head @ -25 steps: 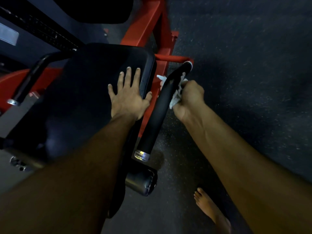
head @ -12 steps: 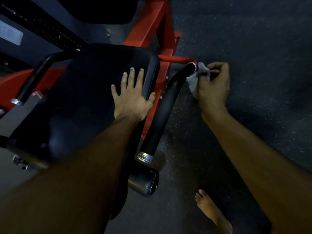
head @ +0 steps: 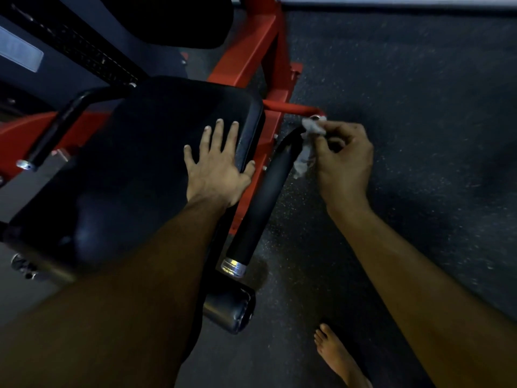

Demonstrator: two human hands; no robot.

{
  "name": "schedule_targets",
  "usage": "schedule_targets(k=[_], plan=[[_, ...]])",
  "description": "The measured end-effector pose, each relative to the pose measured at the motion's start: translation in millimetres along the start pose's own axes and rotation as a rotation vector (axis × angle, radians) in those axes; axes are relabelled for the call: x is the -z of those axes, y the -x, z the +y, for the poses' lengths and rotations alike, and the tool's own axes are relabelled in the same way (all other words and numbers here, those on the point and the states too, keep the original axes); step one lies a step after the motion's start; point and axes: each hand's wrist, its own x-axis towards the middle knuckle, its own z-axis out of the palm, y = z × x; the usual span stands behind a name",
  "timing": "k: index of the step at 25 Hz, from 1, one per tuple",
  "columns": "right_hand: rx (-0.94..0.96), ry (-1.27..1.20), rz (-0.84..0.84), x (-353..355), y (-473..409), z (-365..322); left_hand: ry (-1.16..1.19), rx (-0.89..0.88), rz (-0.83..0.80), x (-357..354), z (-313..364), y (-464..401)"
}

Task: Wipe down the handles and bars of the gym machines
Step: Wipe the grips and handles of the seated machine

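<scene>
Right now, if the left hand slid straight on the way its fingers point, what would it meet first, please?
The left hand lies flat on the black seat pad, fingers pointing toward the pad's far edge. Sliding on, it would probably leave that edge and reach the red machine frame beyond, though depth there is unclear.

Left hand [head: 221, 169] rests flat on black seat pad [head: 140, 163]; right hand [head: 342, 161] pinches a white cloth [head: 307, 144] against the black handle [head: 265, 197].

head cam: one wide-angle view | worn on person's head | faces steeply down, close above the black seat pad [head: 156, 163] | floor [head: 419, 107] right of seat pad
</scene>
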Motion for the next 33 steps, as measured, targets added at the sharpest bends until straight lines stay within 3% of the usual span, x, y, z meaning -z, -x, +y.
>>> schedule_targets(k=[4, 7, 10, 13, 18, 23, 27, 33], plan=[[0.266, 0.273, -0.342, 15, 29, 6, -0.002, 0.009, -0.011, -1, 0, -2], [0.438, 0.347, -0.335, 22, 12, 7, -0.008, 0.011, -0.007, -1, 0, -2], [0.391, 0.141, -0.292, 19, -17, -7, 0.001, 0.006, -0.007, 0, 0, -3], [0.465, 0.261, -0.198, 14, -36, -14, 0.004, 0.012, -0.003, -1, -1, -2], [0.491, 0.703, -0.642, 16, -16, -14, -0.014, 0.016, -0.007, -1, 1, -2], [0.719, 0.702, -0.495, 16, -22, -11, -0.007, 0.018, -0.01, -1, 1, -2], [0.619, 0.678, -0.65, 8, -38, -17, -0.007, 0.015, -0.004, -1, 0, -3], [0.974, 0.731, -0.866, 26, -11, -1, -0.002, 0.015, -0.006, -1, 1, -3]])
